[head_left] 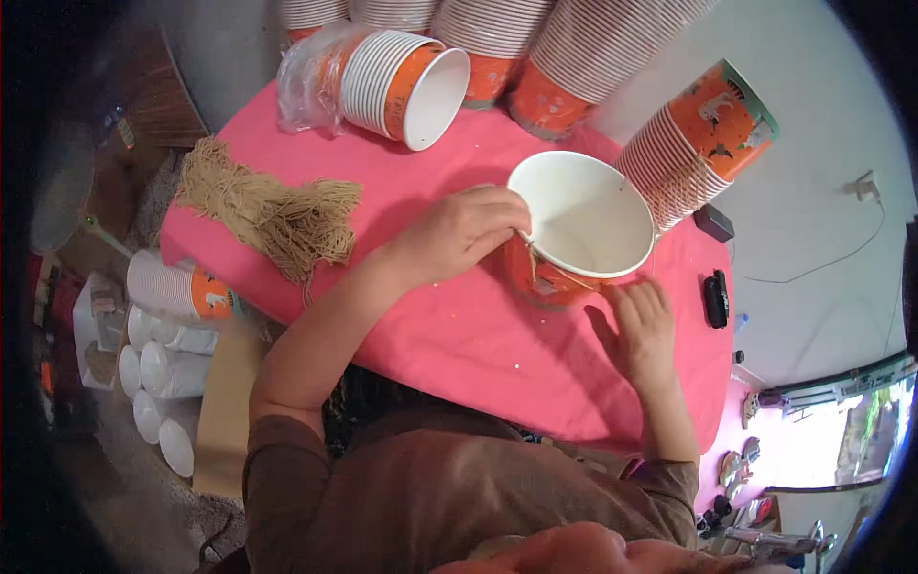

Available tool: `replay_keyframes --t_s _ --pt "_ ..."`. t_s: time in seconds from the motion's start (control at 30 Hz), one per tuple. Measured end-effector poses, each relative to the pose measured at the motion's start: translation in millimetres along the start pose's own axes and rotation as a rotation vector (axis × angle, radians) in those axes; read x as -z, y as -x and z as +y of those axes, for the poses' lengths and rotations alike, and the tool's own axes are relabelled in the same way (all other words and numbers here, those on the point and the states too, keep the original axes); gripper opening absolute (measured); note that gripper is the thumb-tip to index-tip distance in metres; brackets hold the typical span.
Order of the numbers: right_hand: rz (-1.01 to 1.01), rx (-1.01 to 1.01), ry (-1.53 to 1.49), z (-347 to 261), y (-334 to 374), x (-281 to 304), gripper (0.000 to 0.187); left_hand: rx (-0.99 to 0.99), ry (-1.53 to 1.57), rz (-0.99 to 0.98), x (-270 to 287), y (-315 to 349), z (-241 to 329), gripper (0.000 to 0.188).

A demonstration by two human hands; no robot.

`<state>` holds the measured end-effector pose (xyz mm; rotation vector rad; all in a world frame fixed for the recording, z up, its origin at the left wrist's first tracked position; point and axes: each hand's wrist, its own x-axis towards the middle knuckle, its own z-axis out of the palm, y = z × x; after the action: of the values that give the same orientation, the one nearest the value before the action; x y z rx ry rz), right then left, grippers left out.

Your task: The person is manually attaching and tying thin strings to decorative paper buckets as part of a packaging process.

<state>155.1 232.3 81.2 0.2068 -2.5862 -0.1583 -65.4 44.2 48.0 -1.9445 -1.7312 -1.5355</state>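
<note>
A large paper bucket (583, 210), white inside and orange outside, stands tilted on the pink-covered table, its mouth toward me. My left hand (469, 234) is closed on its left rim, thumb and fingers pinching the edge. Thin tan string (564, 273) runs along the bucket's front, just under the rim. At the lower right of the bucket, my right hand (643, 330) has its fingers bent together at the end of that string, which looks pinched between them. A bundle of cut tan strings (273, 210) lies to the left of my left arm.
Nested orange-and-white buckets (387, 86) lie at the back left, with tall stacks (574, 67) behind. Another stack (703, 143), with strings hanging on it, leans at the right. A black object (715, 298) lies near the table's right edge. A carton of wrapped buckets (172, 383) stands lower left.
</note>
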Motion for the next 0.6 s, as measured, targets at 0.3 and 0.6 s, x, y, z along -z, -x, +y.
replay_keyframes --t_s 0.3,0.6 --pt "-0.002 0.164 -0.054 15 4 10 0.049 0.203 0.295 0.205 13 9 -4 0.014" --pt "0.288 -0.008 -0.432 64 -33 70 0.059 0.561 0.553 0.412 -6 8 2 0.026"
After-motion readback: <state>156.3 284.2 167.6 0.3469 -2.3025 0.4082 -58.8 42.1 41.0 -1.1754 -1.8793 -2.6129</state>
